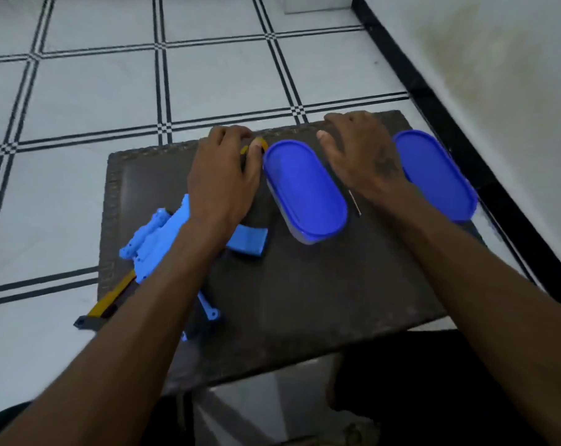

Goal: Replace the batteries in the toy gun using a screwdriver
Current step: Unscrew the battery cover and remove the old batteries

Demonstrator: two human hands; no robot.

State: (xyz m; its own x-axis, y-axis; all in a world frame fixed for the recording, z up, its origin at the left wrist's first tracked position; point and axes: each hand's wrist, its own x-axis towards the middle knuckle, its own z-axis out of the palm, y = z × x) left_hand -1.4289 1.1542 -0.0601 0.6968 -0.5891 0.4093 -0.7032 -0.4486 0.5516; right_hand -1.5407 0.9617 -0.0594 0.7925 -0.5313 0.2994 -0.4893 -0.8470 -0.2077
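The blue toy gun (150, 239) lies on the left of the dark table (305, 300), its yellow barrel (112, 299) jutting over the near-left edge. My left forearm crosses it. My left hand (224, 175) grips the gun's black-and-yellow far end (262, 143), thumb against the yellow piece. My right hand (363, 159) lies palm down between two containers, thumb spread, fingertips bent at the table's far edge. A thin metal screwdriver shaft (354, 202) sticks out from under its wrist; the handle is hidden.
A blue-lidded oval container (305, 188) stands between my hands, a second blue-lidded container (433, 175) at the table's right edge. White tiled floor surrounds the table; a wall with black skirting runs along the right.
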